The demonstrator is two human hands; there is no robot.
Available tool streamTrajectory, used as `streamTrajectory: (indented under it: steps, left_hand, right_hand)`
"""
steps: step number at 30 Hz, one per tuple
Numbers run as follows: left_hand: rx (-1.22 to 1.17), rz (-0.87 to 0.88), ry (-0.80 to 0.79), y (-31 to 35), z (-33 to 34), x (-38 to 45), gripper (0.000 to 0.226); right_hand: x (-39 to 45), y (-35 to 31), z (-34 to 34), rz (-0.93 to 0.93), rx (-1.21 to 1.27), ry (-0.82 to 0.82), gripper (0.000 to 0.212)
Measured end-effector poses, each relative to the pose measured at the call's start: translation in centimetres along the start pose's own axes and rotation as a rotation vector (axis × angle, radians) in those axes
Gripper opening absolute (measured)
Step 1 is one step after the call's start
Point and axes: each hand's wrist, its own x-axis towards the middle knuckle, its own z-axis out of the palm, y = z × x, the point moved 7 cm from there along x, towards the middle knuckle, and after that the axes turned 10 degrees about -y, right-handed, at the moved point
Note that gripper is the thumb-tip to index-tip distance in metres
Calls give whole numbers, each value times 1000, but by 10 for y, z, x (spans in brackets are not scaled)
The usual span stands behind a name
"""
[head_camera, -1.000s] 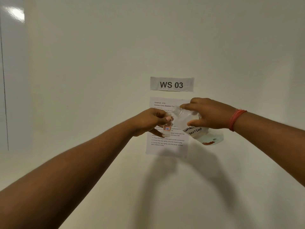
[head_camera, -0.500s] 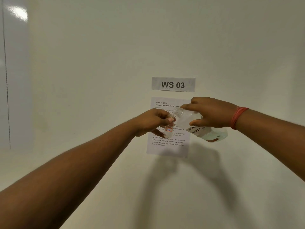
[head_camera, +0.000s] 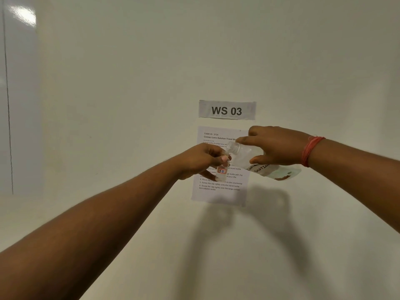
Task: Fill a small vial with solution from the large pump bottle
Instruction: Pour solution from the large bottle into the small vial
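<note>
My left hand point(head_camera: 202, 161) grips a small clear vial point(head_camera: 221, 171) with a red-bordered label, holding it upright in the air. My right hand point(head_camera: 275, 148) grips a large clear bottle point(head_camera: 244, 156) bearing a handwritten "solution" label. The bottle is tipped to the left, its uncapped mouth just above the vial's top. No pump head shows on the bottle. Its base points down and to the right. Both hands are raised in front of a white wall.
A paper sign reading "WS 03" point(head_camera: 227, 110) is taped to the wall behind the hands. Below it hangs a printed instruction sheet point(head_camera: 218, 191). A red thread band point(head_camera: 310, 151) circles my right wrist. A dark vertical seam point(head_camera: 7, 100) runs down the wall at the far left.
The view has shifted slightly, and the bottle has tipped a little further toward the vial. Both hands keep their grips.
</note>
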Motion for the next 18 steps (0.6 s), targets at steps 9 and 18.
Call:
streamTrajectory:
  steps: [9,18]
  left_hand:
    - [-23,18,-1,-1,0,1,20]
    - [-44,-2,7,-2,2,-2,23]
  right_hand:
    - [3,-1,-4,-13,-65,-23,70]
    - [6,-4,-9,-29,-134,-48,69]
